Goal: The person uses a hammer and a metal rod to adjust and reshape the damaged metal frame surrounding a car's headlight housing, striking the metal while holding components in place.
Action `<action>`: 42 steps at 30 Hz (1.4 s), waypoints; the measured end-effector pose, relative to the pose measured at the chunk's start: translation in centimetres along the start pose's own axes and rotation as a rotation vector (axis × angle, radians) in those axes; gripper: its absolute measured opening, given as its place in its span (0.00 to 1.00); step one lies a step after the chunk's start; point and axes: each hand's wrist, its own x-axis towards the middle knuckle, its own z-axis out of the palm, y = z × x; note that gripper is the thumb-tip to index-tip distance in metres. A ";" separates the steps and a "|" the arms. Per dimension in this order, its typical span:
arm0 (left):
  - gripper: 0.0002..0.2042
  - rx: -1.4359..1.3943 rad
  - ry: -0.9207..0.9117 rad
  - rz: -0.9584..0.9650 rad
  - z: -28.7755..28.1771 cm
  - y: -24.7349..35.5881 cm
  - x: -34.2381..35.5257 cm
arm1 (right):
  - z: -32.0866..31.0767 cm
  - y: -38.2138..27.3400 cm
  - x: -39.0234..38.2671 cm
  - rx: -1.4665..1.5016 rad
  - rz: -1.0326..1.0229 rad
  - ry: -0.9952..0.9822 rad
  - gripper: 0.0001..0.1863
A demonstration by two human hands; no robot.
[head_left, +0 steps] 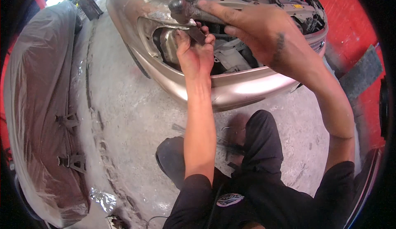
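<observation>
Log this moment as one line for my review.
left hand: holds dark block | right hand: grips hammer | hammer head: near dark block in view | car: tan, engine bay exposed

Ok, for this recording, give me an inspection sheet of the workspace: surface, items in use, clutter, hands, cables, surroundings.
Surface: grey floor, marked and cracked.
Items in use: hammer and dark block at the headlight opening of a champagne-coloured car; contact unclear.
Clutter: crumpled clear plastic; metal stand at left.
Hands: left hand grips the block; right hand grips the hammer.
Cables: thin dark line at the lower edge, possibly a cable.
Surroundings: plastic-covered shape at left; red wall at right.
</observation>
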 end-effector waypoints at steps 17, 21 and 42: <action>0.15 0.106 -0.011 0.110 -0.7 0.0 -0.1 | 0.0 -0.1 -0.3 0.175 -0.107 0.241 0.30; 0.12 0.088 -0.011 0.072 -0.8 0.1 0.2 | 0.1 -0.5 -0.2 0.197 -0.186 0.384 0.34; 0.12 0.119 -0.050 0.159 -0.7 0.4 0.9 | 1.5 1.4 2.4 -0.158 -0.155 0.162 0.26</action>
